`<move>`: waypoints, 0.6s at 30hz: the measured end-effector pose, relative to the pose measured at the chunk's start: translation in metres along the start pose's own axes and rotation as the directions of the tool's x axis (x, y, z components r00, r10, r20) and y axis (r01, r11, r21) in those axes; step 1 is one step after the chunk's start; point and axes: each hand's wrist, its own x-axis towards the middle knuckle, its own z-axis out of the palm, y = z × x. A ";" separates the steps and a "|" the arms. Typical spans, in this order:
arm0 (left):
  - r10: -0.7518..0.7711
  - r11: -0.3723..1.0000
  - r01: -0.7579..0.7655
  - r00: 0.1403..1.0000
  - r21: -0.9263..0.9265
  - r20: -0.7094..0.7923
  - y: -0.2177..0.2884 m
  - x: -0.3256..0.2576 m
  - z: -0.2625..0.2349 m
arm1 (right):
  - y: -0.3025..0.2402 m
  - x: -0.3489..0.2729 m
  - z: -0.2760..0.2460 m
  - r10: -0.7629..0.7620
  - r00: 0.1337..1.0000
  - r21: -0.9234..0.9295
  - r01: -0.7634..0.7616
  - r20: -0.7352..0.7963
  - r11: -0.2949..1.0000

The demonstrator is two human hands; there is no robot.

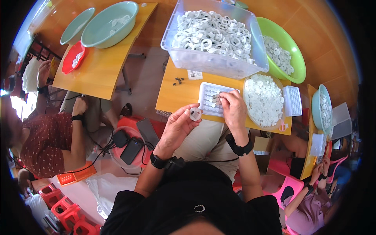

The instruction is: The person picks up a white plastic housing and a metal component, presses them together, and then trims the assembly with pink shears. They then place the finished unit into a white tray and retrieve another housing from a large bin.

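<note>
My left hand pinches a small round white plastic part with a dark spot on its face. To its right, my right hand reaches over a white tray holding rows of small round pale pieces. The fingertips of that hand are closed together at the tray's pieces; whatever lies between them is too small to make out. Just beyond the tray are a few tiny black pieces and a white printed card on the table.
A clear bin heaped with white rings stands at the back, beside a green basin. Right of the tray are a round container of white pieces and another white tray. Other people sit left and right. Cables and power banks lie at left.
</note>
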 end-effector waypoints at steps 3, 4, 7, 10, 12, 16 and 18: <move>0.008 1.000 -0.008 1.000 0.001 -0.004 0.000 -0.001 0.001 | 0.003 0.001 0.000 0.004 1.000 0.054 -0.005 0.031 0.999; 0.006 1.000 -0.006 1.000 0.000 -0.008 0.000 -0.001 0.001 | 0.004 0.001 0.000 0.019 0.999 0.079 -0.023 0.048 0.997; 0.004 1.000 -0.004 1.000 0.004 -0.009 -0.001 -0.001 0.001 | 0.003 0.001 0.000 -0.028 1.000 0.093 0.027 0.006 0.995; 0.010 1.000 -0.010 1.000 0.011 -0.015 0.000 -0.003 0.004 | -0.001 -0.004 -0.005 0.099 0.995 0.321 -0.095 0.002 0.942; 0.015 1.000 -0.015 1.000 0.017 -0.011 -0.001 -0.003 0.004 | -0.009 -0.010 -0.013 0.122 0.992 0.371 -0.124 0.030 0.920; -0.001 1.000 0.001 1.000 0.013 0.008 -0.007 0.000 0.001 | -0.037 -0.029 -0.026 0.123 0.988 0.523 -0.155 0.095 0.838; -0.008 1.000 0.008 1.000 0.009 0.018 -0.010 0.001 0.002 | -0.049 -0.033 -0.025 0.057 0.997 0.493 -0.077 0.055 0.867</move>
